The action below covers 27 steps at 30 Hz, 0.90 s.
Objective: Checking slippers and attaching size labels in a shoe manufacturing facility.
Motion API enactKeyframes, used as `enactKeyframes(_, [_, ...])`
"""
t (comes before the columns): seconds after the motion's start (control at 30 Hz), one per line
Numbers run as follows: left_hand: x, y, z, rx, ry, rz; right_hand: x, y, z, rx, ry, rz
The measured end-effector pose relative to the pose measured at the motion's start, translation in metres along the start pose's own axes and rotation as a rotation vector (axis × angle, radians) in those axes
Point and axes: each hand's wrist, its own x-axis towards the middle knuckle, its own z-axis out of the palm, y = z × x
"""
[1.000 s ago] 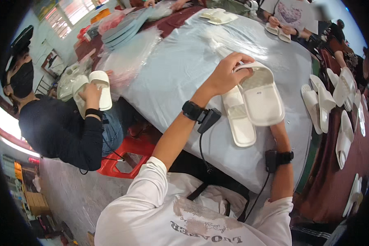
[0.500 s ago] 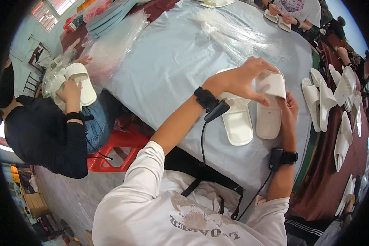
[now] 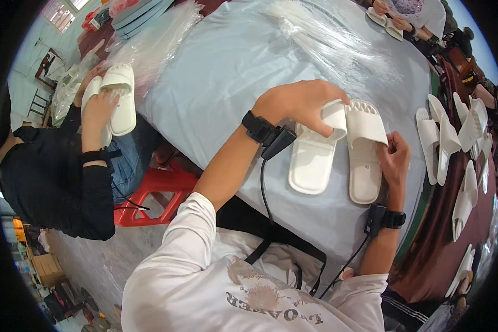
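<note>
Now my left hand closes its grip over the strap of the left white slide sandal, while my right hand pinches the right sandal's edge, pairing them side by side on the grey tabletop.

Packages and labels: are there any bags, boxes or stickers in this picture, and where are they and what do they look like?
Clear plastic bags: loose, shiny pile at the far side of the grey table.
Small dark mark: on the footbed of the white slipper by the right hand; too small to tell.
Cardboard box: brown, on the floor at lower left.
</note>
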Motion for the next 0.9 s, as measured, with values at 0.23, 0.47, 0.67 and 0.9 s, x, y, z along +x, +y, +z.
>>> enactKeyframes(0.23, [0.002, -0.016, 0.012, 0.137, 0.112, 0.149, -0.008, -0.024, -0.009, 0.175, -0.11, -0.108])
enactKeyframes(0.47, [0.002, 0.001, 0.013, -0.128, 0.01, 0.063, -0.003, -0.018, 0.002, 0.22, -0.049, -0.321])
enactKeyframes(0.67, [0.012, 0.011, 0.019, -0.158, -0.005, 0.013, -0.005, -0.011, 0.001, 0.118, -0.031, -0.304])
enactKeyframes(0.9, [0.011, 0.01, 0.013, -0.191, 0.075, -0.086, -0.002, -0.012, 0.009, 0.498, -0.005, -0.006])
